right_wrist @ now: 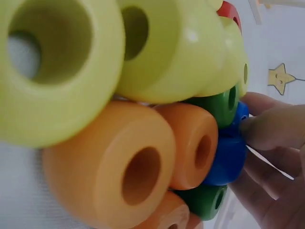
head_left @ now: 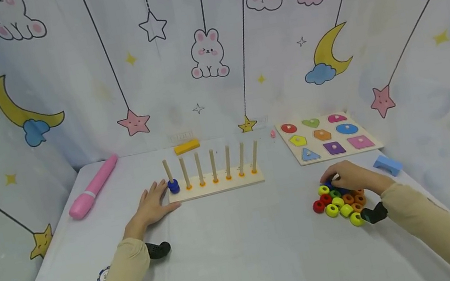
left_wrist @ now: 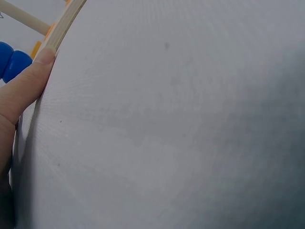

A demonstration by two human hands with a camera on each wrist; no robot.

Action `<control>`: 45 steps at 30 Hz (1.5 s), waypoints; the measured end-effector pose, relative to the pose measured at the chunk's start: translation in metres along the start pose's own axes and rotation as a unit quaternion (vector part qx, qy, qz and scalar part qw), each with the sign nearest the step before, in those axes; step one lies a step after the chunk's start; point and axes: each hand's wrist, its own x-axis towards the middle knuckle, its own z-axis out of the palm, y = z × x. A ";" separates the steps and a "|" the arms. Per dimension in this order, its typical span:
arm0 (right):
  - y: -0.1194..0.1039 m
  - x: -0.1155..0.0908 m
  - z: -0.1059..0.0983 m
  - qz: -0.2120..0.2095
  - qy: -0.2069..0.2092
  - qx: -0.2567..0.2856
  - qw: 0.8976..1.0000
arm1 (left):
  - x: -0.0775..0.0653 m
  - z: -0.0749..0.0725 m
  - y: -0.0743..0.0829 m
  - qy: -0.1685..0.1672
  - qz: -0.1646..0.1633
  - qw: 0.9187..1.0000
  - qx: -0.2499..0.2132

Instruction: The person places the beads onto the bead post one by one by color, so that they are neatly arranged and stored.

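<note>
A wooden peg board (head_left: 220, 187) with a row of upright pegs stands at mid-table, and two blue beads (head_left: 173, 186) are stacked on its leftmost peg. My left hand (head_left: 152, 207) rests at the board's left end, fingers spread, the thumb (left_wrist: 29, 86) along its front edge. On the right, my right hand (head_left: 350, 175) reaches down into a cluster of loose beads: yellow (head_left: 332, 210), red (head_left: 318, 207), orange (head_left: 348, 198) and green. In the right wrist view, its thumb and fingers pinch a blue bead (right_wrist: 240, 112) at the far side of the cluster; another blue bead (right_wrist: 225, 161) sits beside it.
A shape puzzle board (head_left: 328, 136) lies at the back right, with a light blue block (head_left: 388, 165) near it. A yellow block (head_left: 187, 146) is behind the peg board. At the back left lies a pink pen-shaped object (head_left: 93, 188). Patterned curtains (head_left: 179, 83) enclose the table.
</note>
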 end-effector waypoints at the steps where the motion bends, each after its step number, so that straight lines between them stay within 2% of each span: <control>1: 0.000 -0.001 0.001 0.000 -0.002 -0.002 1.000 | 0.000 0.001 0.000 -0.001 0.000 1.000 0.001; 6: 0.003 -0.004 0.003 0.020 -0.006 0.002 1.000 | 0.001 0.003 0.000 -0.002 0.002 1.000 0.002; 12: 0.000 0.003 0.000 0.020 0.007 0.006 1.000 | 0.000 0.001 0.000 -0.001 -0.002 1.000 0.001; 15: -0.005 0.010 -0.006 0.021 0.032 0.020 0.999 | -0.001 -0.001 0.000 -0.003 -0.005 1.000 0.000; 21: -0.023 0.039 -0.023 -0.030 0.119 0.025 0.992 | 0.000 -0.003 -0.001 -0.001 -0.008 1.000 0.002; 32: -0.083 0.096 -0.051 -0.048 0.159 0.042 0.985 | -0.003 -0.001 0.000 -0.001 -0.003 1.000 -0.004; 41: -0.137 0.156 -0.068 -0.093 0.231 0.096 0.964 | -0.001 0.001 -0.005 0.005 -0.003 1.000 0.001; 45: -0.169 0.183 -0.065 -0.116 0.231 0.104 0.960 | 0.000 0.002 -0.004 0.005 -0.001 1.000 0.004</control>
